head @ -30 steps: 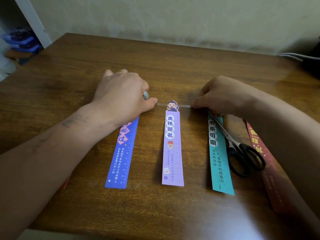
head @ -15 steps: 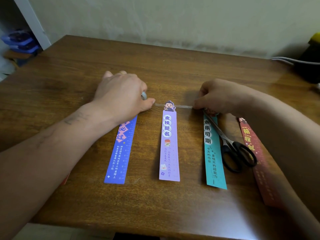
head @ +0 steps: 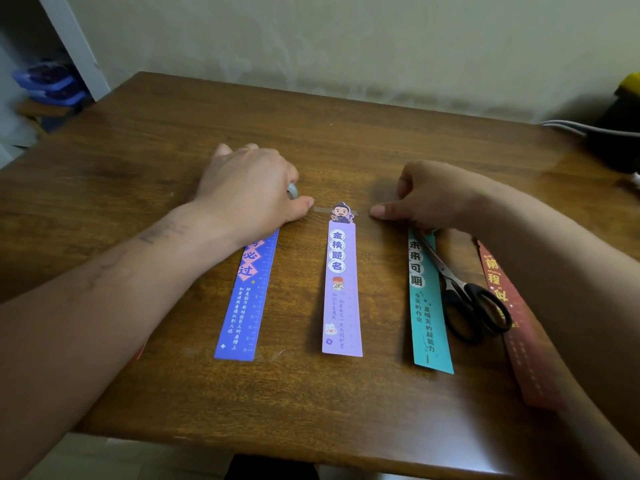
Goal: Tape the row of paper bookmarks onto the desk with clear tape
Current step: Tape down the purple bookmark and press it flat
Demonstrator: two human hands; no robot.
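The desk (head: 346, 133) is brown wood, grained, with a soft sheen. The purple bookmark (head: 341, 289) is smooth printed paper under a strip of glossy clear tape (head: 320, 211). The scissors (head: 460, 289) have bright metal blades (head: 433, 251) and black plastic handles (head: 485, 317).

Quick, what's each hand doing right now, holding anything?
Left hand: grips the tape roll, thumb on the clear tape.
Right hand: curled, one fingertip down near the tape's end; a grip cannot be told.

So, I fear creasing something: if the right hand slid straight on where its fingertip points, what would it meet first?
Pointing left along the clear tape, the right hand would probably meet the lilac bookmark at its cartoon top first.
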